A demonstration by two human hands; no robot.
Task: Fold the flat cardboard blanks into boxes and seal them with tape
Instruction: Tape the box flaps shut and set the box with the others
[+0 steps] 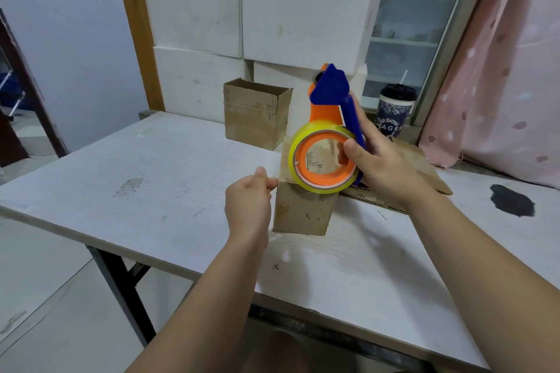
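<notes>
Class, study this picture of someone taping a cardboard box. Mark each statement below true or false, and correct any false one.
1. The right hand grips the tape dispenser. True.
2. An open-topped box stands on the table farther back. True.
3. The left hand lies flat on the table. False: it pinches what seems to be the tape end at the top corner of the small box.
4. The tape roll is red. False: it looks yellowish, on an orange core.
5. The cup stands beside the left hand. False: it stands far off at the back right.
</notes>
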